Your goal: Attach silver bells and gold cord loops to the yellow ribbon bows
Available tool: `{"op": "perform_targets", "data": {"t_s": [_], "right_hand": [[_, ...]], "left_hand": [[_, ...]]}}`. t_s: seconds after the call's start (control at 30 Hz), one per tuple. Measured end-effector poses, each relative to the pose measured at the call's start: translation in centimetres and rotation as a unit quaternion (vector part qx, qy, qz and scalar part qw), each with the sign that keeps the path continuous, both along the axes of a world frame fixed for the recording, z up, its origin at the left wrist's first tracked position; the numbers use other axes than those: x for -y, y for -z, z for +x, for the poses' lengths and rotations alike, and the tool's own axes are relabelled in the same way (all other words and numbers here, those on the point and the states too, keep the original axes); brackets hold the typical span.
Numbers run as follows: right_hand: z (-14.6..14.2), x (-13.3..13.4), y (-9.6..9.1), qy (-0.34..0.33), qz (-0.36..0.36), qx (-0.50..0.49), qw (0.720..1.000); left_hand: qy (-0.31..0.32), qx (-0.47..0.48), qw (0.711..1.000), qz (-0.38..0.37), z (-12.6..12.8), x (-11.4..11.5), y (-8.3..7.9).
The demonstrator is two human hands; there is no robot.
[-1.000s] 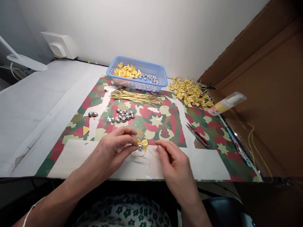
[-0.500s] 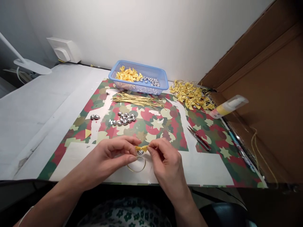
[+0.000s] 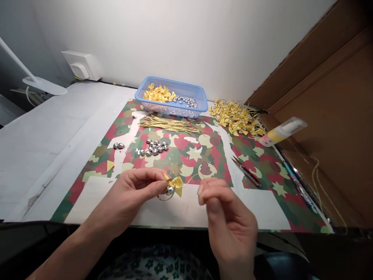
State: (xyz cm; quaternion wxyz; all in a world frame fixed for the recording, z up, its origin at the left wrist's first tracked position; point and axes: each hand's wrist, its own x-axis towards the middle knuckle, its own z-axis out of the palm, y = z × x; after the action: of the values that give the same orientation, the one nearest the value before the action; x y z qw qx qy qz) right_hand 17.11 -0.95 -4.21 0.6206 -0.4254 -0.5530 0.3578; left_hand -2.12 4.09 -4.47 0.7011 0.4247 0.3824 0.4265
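Note:
Between the thumb and fingers of my left hand (image 3: 136, 196) is a small yellow ribbon bow (image 3: 177, 184) with a silver bell (image 3: 169, 190) at its middle. A loop of gold cord (image 3: 165, 199) hangs around the bell. My right hand (image 3: 229, 217) is off to the right, its thumb and forefinger pinched on a thin cord (image 3: 192, 179) that runs toward the bow. Behind the hands, several silver bells (image 3: 155, 147) lie in a cluster on the patterned paper, with a pair of bells (image 3: 118, 145) farther left.
At the back stands a blue basket (image 3: 171, 82) holding yellow bows and bells. Gold cords (image 3: 169, 124) lie before it. A heap of finished-looking bows (image 3: 236, 118), a bottle (image 3: 281, 133) and red-handled snips (image 3: 247, 172) are at right, by a cardboard wall (image 3: 329, 97).
My right hand has left the bow and moved right, pulling a thin cord out with it. My left hand keeps its hold; the bow has turned and the cord loop is smaller.

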Motion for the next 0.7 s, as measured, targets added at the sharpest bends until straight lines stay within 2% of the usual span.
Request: {"op": "perform_targets", "data": {"t_s": [0.03,0.1,0.17,0.2,0.27,0.37,0.5,0.6,0.7], "right_hand": [[0.0,0.4,-0.1,-0.037,-0.006,-0.072,0.997],[-0.2,1.1,-0.2,-0.123,-0.056,-0.196,0.971],[-0.6,1.6,-0.1,-0.171,-0.129,-0.247,0.945],[-0.7,1.7,0.0,-0.170,-0.159,-0.246,0.941],[-0.9,2.0,0.3,-0.135,-0.193,-0.219,0.947],[-0.6,2.2,0.6,-0.078,-0.205,-0.194,0.956],[0.5,2.5,0.6,-0.034,-0.190,-0.162,0.968],[1.1,2.2,0.8,0.019,-0.161,-0.104,0.981],[1.4,1.2,0.9,0.053,-0.124,-0.071,0.988]], "left_hand": [[-0.008,0.032,0.999,-0.038,0.1,0.1,0.0],[-0.023,0.097,0.989,-0.112,0.3,0.3,-0.1],[-0.048,0.150,0.971,-0.178,0.5,0.5,-0.4],[-0.067,0.171,0.961,-0.208,0.6,0.6,-0.6],[-0.116,0.207,0.936,-0.259,0.9,0.8,-0.9],[-0.189,0.253,0.897,-0.308,0.9,0.7,-1.4],[-0.224,0.323,0.869,-0.301,0.4,0.3,-1.4],[-0.181,0.374,0.862,-0.291,0.2,0.4,-1.2],[-0.077,0.395,0.865,-0.301,0.5,1.1,-1.2]]}}
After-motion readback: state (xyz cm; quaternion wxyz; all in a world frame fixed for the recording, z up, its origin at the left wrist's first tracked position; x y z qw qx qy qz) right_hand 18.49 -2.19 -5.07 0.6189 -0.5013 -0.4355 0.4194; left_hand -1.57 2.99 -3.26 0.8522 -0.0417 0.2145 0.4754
